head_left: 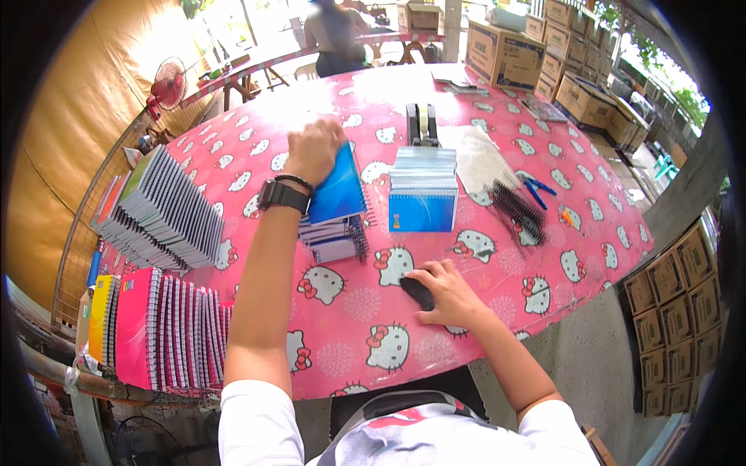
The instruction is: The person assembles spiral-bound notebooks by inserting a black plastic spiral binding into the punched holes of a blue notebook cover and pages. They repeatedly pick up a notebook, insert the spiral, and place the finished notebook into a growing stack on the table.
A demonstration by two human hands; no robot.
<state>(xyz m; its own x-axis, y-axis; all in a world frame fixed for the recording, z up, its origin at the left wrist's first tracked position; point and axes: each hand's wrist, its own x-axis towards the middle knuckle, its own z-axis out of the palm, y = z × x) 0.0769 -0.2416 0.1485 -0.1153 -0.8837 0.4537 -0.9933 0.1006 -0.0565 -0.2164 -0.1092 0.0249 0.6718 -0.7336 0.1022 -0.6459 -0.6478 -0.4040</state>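
Note:
My left hand (315,147), fingers curled, is closed at the upper end of a blue spiral notebook (339,190). That notebook lies on top of a small stack of spiral-bound notebooks (336,242). Closer to me, my right hand (449,297) has its thumb and fingers around a small black object (418,293) at table level; its kind cannot be made out. Between the hands and farther off stands a stack of blue-covered pads (422,211), with a black tape dispenser (422,124) behind it.
Tall notebook piles (167,210) and a row of pink spiral notebooks (140,330) line the left edge. Loose black binding coils (519,213) and blue-handled pliers (535,190) lie right of the pads. Cardboard boxes (505,56) stand far right. Another person (332,35) is beyond the table.

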